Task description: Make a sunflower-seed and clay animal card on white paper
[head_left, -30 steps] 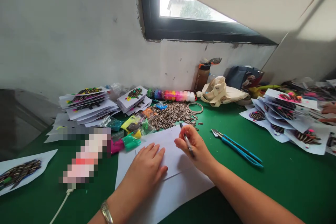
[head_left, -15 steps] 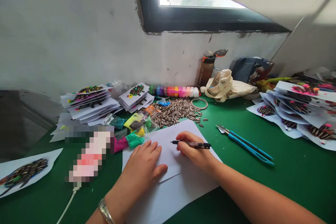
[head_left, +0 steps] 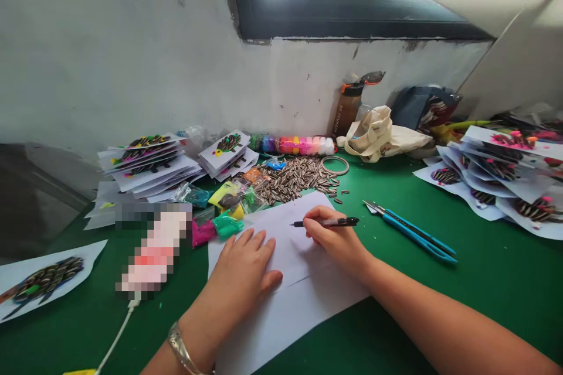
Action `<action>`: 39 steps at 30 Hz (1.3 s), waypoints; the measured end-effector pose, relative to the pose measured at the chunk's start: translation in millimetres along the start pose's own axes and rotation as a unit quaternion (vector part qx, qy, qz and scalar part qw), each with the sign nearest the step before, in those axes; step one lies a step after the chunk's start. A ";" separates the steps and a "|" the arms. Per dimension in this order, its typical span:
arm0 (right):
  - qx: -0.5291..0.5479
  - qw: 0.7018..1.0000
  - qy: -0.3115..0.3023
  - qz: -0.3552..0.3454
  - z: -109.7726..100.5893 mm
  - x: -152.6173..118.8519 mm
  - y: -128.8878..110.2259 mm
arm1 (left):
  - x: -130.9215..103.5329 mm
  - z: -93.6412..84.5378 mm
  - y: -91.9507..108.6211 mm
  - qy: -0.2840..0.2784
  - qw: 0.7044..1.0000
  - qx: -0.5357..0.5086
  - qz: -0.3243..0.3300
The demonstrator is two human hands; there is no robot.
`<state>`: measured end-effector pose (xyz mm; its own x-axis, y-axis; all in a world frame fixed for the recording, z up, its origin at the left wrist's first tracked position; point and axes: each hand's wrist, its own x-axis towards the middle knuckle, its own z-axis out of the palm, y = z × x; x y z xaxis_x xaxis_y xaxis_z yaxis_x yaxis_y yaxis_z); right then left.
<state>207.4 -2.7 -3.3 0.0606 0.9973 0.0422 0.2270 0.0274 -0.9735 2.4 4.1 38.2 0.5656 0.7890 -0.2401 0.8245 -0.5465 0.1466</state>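
Note:
White paper sheets (head_left: 281, 322) lie overlapping on the green table in front of me. My left hand (head_left: 246, 263) rests flat on them, fingers spread, holding nothing. On the right side of the sheets, my right hand (head_left: 336, 237) grips a black pen (head_left: 328, 222) between thumb and fingers. The pen points left, its tip just over or on the upper sheet; which of these I cannot tell. No clear drawn line shows on the paper. Near the sheets' top edge lies a heap of striped seeds (head_left: 294, 179), with bags of coloured clay (head_left: 229, 224) to its left.
Blue tweezers (head_left: 417, 235) and a craft knife lie right of the sheets. Stacks of seed pictures stand left (head_left: 153, 173) and right (head_left: 505, 179). Behind are clay tubs (head_left: 294, 145), a tape ring (head_left: 335, 165), a bottle (head_left: 347, 108) and a cloth bag (head_left: 378, 135). A blurred, cabled object (head_left: 156, 255) lies left.
My right hand has shifted slightly right and up with the pen. My left hand stays flat on the paper. The camera view has tilted down a little.

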 end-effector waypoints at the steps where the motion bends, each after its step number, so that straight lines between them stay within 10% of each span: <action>1: -0.006 1.000 -0.002 -0.005 2.7 -0.7 -1.5 | -0.3 -0.1 0.4 -0.001 1.000 0.002 -0.001; 39: -0.090 0.991 -0.085 -0.048 15.3 -3.4 3.9 | -2.2 -5.7 -5.0 -0.045 0.998 -0.035 0.002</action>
<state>193.2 -4.9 -10.7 -0.1303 0.9883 0.0790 0.3950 0.1249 -0.9101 -2.8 6.7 43.4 0.5672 0.7573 -0.3237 0.8235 -0.5258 0.2131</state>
